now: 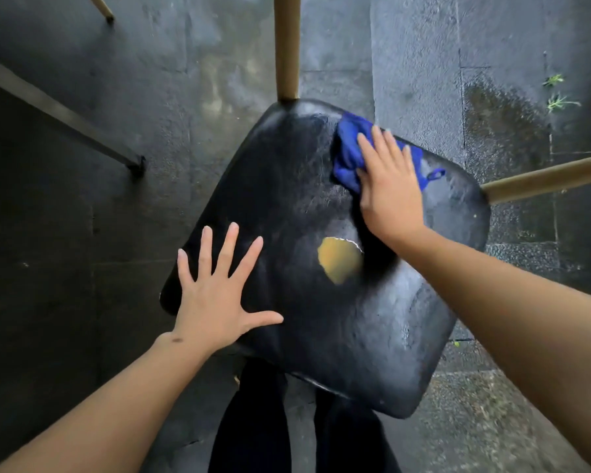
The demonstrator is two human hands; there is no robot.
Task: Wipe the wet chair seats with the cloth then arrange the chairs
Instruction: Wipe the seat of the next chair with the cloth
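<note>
A black padded chair seat [321, 319] fills the middle of the head view, with a torn yellow patch [338, 259] near its centre. It glistens with wetness along its right side. My right hand [389, 189] lies flat on a blue cloth [350, 148] at the seat's far right part, fingers pointing away from me. The cloth has a small loop [435, 174] sticking out to the right. My left hand [215, 291] rests spread on the seat's near left corner, holding nothing.
Tan wooden chair posts rise at the seat's far corner [287, 46] and right corner [546, 179]. A dark metal bar [58, 110] slants across the left, ending in a foot on wet dark paving. Another tan leg [101, 6] shows top left. My dark trousers [253, 421] are below.
</note>
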